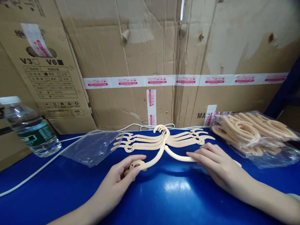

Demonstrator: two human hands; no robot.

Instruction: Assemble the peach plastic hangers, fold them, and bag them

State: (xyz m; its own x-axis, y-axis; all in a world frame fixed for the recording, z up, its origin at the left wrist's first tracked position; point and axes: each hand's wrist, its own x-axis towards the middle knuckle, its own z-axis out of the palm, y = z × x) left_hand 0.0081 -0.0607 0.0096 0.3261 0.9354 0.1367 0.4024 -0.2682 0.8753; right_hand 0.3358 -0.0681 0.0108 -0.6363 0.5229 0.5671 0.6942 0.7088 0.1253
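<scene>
A cream plastic clothes hanger [179, 157] is spread between my two hands, its hook pointing away from me. My left hand [121, 174] pinches the end of its left arm between thumb and fingers. My right hand [217, 161] has its fingers closed over the right arm, hiding most of that end. Just beyond lies a row of several like hangers [146, 145], their hooks lined up behind the held one. Whether the held hanger's hook touches them, I cannot tell.
A clear plastic bag [92, 149] lies left of the row. Bagged hangers [254, 131] are piled at the right. A water bottle [33, 129] stands far left, beside a white cable [31, 180]. Cardboard boxes [128, 54] wall off the back of the blue table [168, 203].
</scene>
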